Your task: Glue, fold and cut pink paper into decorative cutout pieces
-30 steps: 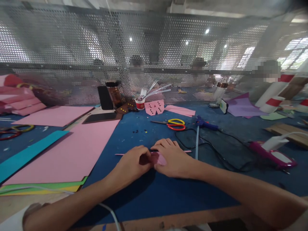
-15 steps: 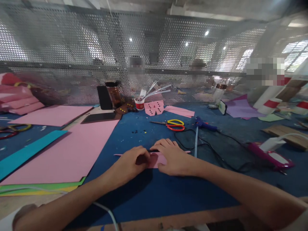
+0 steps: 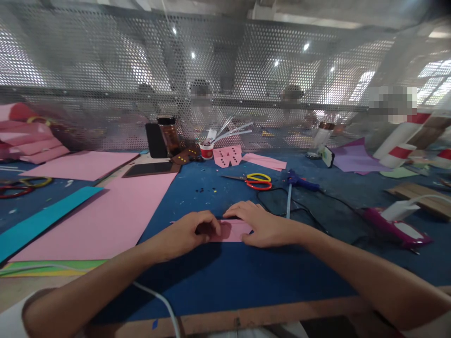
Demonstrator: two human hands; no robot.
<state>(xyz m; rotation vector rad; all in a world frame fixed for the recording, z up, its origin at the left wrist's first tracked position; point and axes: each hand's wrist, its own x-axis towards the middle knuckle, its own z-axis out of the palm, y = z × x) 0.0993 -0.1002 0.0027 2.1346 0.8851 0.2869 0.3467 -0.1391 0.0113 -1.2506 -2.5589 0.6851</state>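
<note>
A pink paper strip [image 3: 230, 231] lies on the blue table mat, a fold line along its far edge. My left hand [image 3: 190, 232] is at the strip's left part, fingers curled and thumb bent in as they hold it. On the right part, my right hand [image 3: 264, 226] grips it between the thumb at the near edge and the fingers at the far edge. Both palms hide the strip's ends. Beyond my hands lie scissors [image 3: 259, 181] with yellow and red handles and a blue glue gun [image 3: 301, 181] with a glue stick [image 3: 289, 202] beside it.
Large pink sheets [image 3: 116, 220] and a teal strip [image 3: 52, 220] lie at left. At the back stand a bottle [image 3: 169, 136], a cup of glue sticks [image 3: 206, 151] and a dotted pink cutout [image 3: 228, 156]. A purple power strip [image 3: 398, 230] and black cable are at right.
My hands have moved slightly apart, so more of the pink strip's middle shows between them. Its thin far flap now appears flatter. The camera view has shifted slightly.
</note>
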